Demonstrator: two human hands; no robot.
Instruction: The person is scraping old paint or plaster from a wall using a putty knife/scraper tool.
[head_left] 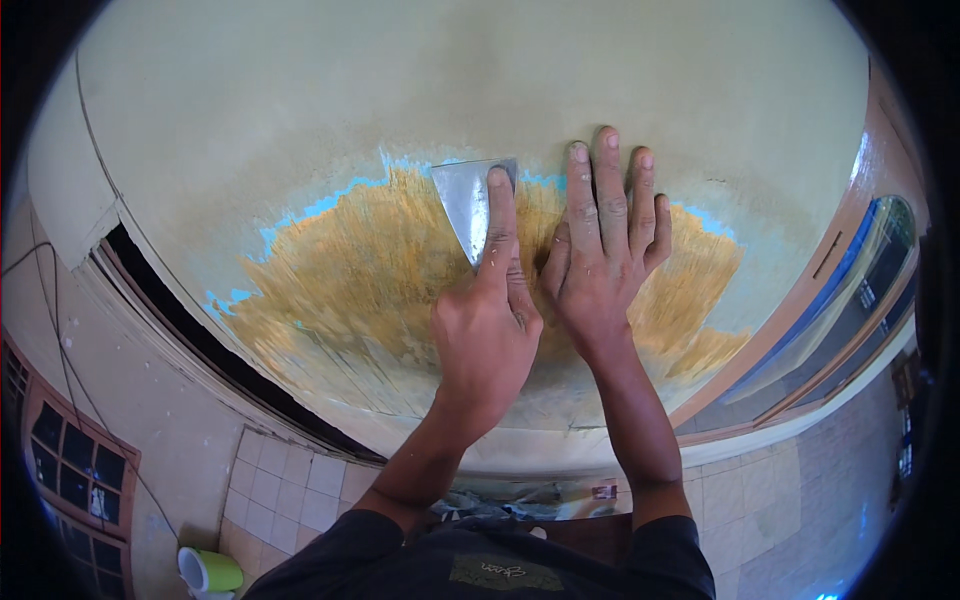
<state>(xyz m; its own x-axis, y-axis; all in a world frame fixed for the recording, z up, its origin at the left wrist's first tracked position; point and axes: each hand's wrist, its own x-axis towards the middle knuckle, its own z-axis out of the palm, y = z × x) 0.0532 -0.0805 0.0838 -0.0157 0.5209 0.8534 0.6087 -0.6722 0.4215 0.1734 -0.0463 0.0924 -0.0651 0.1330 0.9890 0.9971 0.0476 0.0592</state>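
Note:
My left hand (pixel 485 325) is closed round a metal scraper (pixel 462 200), its handle hidden in the fist. The index finger lies stretched along the blade, whose wide edge meets the paint border at the top of a bare patch. To its right, my right hand (pixel 605 240) rests open on the surface, fingers pointing away from me and holding nothing. Both hands are over the bare wood-coloured patch (pixel 345 260), streaked yellow and brown. Around it runs a ragged bright blue layer (pixel 325 205), and beyond that lies greenish-grey paint (pixel 300 110).
A long dark gap (pixel 190 305) runs along the painted surface's left side. At right is a brownish frame with a glass pane (pixel 870 265). Below are floor tiles (pixel 285 480), crumpled sheeting (pixel 530 498) and a green-and-white bucket (pixel 225 572). A thin cable (pixel 68 355) hangs at left near a paned window (pixel 75 450).

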